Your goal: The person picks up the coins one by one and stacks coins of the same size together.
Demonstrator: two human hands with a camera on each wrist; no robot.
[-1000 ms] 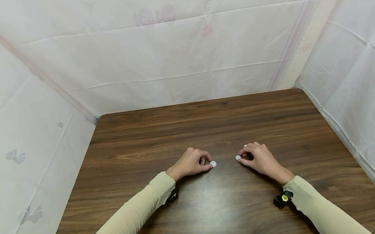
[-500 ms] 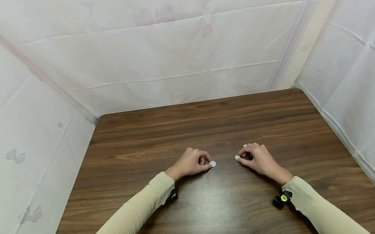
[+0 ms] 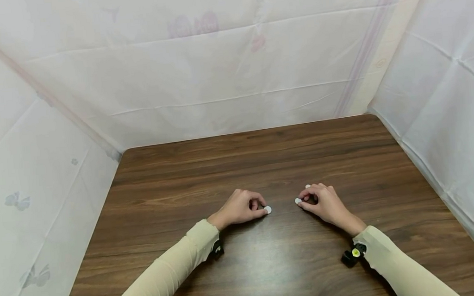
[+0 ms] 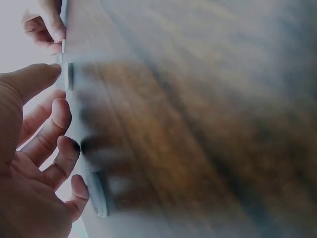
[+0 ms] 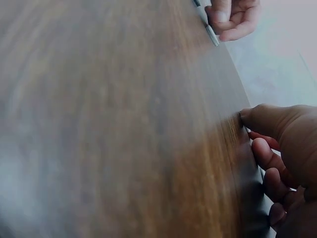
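Note:
Thumb and index finger of my left hand (image 3: 239, 207) pinch the edge of a small white round disc (image 3: 268, 209) on the table. Across a short gap, my right hand (image 3: 326, 202) pinches a second white disc (image 3: 298, 201) in the same way. Just behind the right hand's fingers a further white disc (image 3: 308, 186) peeks out, partly covered. The left wrist view shows one disc (image 4: 69, 76) by the thumb tip and another disc (image 4: 98, 193) beside the little finger. In the right wrist view, the right fingers mostly hide their disc.
A dark brown wood-grain table (image 3: 238, 162) lies under both hands. Pale printed sheets (image 3: 198, 76) hang behind it and along both sides. Black wrist cameras sit below the cuffs of the light sleeves (image 3: 174, 259).
The head view has shifted slightly, so the table and hands sit a little lower and further left in it. Both hands keep their pinch, with no clear movement over the table.

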